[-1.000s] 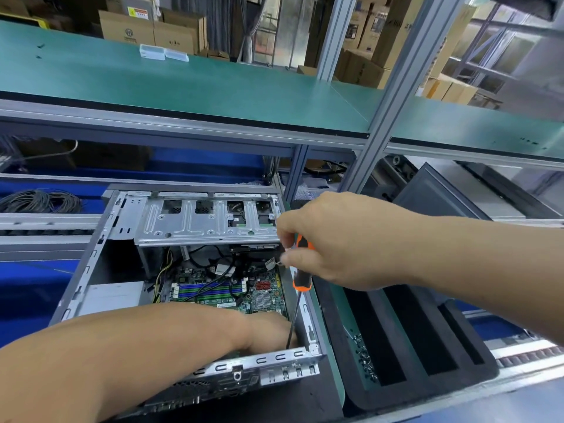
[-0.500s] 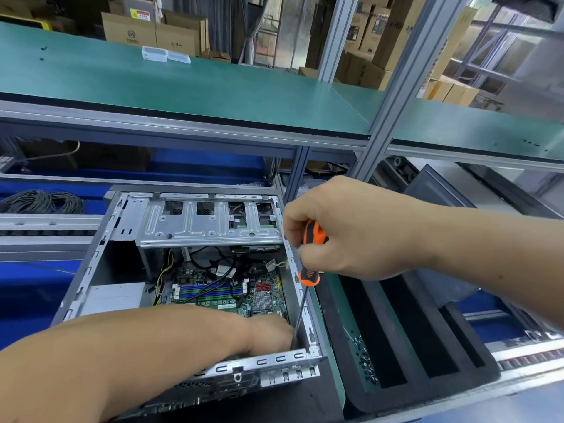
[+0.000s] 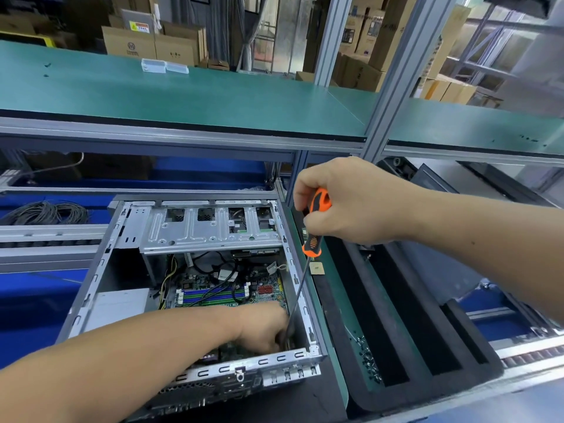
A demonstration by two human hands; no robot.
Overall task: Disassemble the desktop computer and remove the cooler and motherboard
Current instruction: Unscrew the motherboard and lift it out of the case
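A person's left hand (image 3: 265, 329) reaches into the near right corner of an open case (image 3: 195, 288) on the worktop (image 3: 335, 300), fingers curled down beside the tip of a screwdriver (image 3: 314, 227); whether they pinch anything cannot be told. The motherboard (image 3: 225, 290) lies in the case just beyond that hand, under loose cables. The right hand (image 3: 348, 199), above and right of the left, grips the screwdriver's orange-and-black handle, its shaft slanting down to the left hand. Right of both hands sits a black foam tray (image 3: 396, 331) with loose screws (image 3: 369, 361). Beyond, a green shelf (image 3: 183, 96) spans the bench.
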